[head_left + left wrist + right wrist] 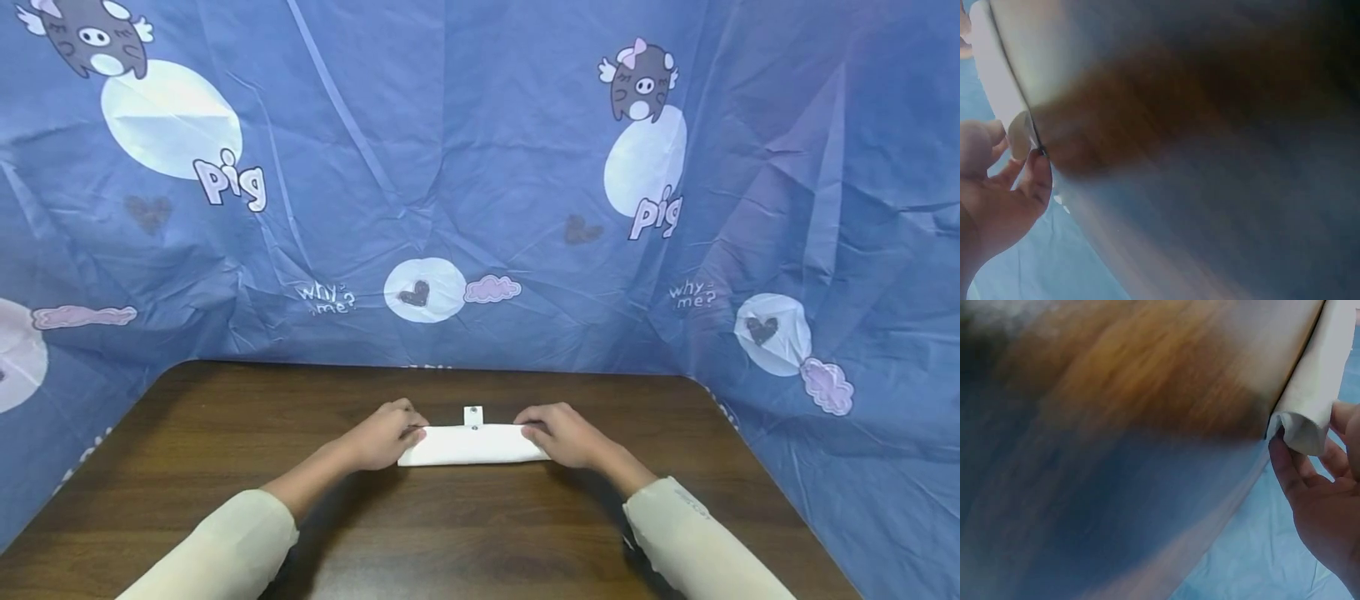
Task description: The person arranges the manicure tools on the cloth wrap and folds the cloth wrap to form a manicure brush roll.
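Note:
A white rolled-up sheet (474,445) lies crosswise on the table, with a small white tab (473,414) carrying metal snaps at the middle of its far side. My left hand (388,435) grips its left end, the thumb on top. At the other end my right hand (564,434) holds the roll the same way. In the left wrist view the left hand (1007,187) has thumb and fingers about the roll's end. The right wrist view shows the roll's open end (1302,431), curled into a hollow, with a fingertip of the right hand (1325,500) at its opening.
The dark brown wooden table (480,533) has rounded far corners. Blue fabric (487,183) printed with pigs, hearts and words hangs behind it and along both sides. Light-coloured sleeves (232,542) cover both forearms.

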{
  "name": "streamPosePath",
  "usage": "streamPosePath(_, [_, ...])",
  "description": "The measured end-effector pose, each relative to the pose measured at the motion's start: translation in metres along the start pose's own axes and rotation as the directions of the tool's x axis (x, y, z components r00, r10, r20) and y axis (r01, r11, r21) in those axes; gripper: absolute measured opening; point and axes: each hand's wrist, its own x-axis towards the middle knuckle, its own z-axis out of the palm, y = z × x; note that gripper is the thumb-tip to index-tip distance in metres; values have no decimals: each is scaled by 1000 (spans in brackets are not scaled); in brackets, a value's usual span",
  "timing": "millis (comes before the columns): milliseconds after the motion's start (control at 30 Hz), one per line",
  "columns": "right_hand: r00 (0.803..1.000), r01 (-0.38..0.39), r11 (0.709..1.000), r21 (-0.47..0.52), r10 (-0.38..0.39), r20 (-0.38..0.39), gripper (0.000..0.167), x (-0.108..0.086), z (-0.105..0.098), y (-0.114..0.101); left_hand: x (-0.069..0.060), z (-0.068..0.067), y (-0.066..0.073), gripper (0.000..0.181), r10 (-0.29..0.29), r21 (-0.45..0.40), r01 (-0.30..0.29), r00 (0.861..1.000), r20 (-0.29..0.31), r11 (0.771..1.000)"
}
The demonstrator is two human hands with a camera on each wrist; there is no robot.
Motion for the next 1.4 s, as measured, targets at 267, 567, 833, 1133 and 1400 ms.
streamPosePath(267, [991,-133,988,75,130,43,10,8,1,3,4,3,5,15,-96,37,97,995,-18,995])
streamPosePath(567, [974,-215,954,208,193,123,8,17,-6,4,24,12,13,29,-170,-86,171,985,19,981])
streamPosePath(833, [969,-208,963,174,178,170,7,22,-13,0,32,16,15,14,-223,-179,222,975,16,958])
streamPosePath(1133, [979,-189,969,160,175,102,8,38,-2,-16,40,19,15,9,-322,-206,319,947,21,925])
streamPosePath(1400, [966,-255,944,207,238,102,4,44,9,-22,46,21,18,5,-353,-241,355,934,53,903])
